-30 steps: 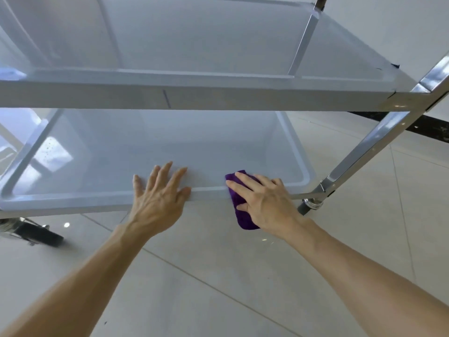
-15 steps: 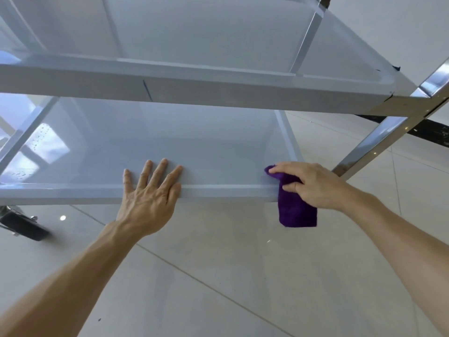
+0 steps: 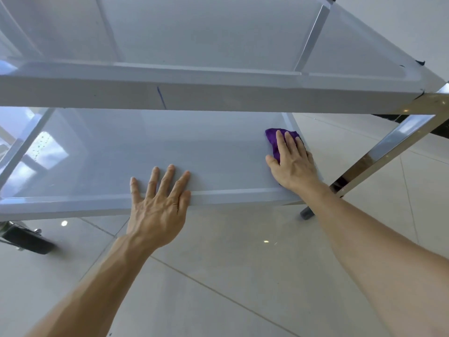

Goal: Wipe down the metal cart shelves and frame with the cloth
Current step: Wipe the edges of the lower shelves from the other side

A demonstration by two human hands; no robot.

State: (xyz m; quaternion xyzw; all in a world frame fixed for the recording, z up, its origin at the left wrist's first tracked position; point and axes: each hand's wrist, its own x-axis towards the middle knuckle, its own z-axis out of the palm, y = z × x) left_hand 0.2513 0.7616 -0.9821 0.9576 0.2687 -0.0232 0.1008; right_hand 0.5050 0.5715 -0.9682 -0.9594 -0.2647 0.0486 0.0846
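I see the upper shelf [image 3: 218,93] across the frame's top, the lower shelf [image 3: 109,154] beneath it at centre. My left hand [image 3: 158,210] lies on its near rim; my right hand [image 3: 291,164] lies on the cloth [image 3: 273,137] at its right end.

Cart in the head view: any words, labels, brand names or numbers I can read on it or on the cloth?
None.
The upper shelf's front edge bears only a thin blue pen stroke, not a letter or number.
The purple cloth, lower shelf and frame leg carry no print.

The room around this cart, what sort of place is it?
Hard to say; probably a clean indoor utility or kitchen-type room: glossy pale floor tiles, a plain white wall, and a wheeled metal cart.
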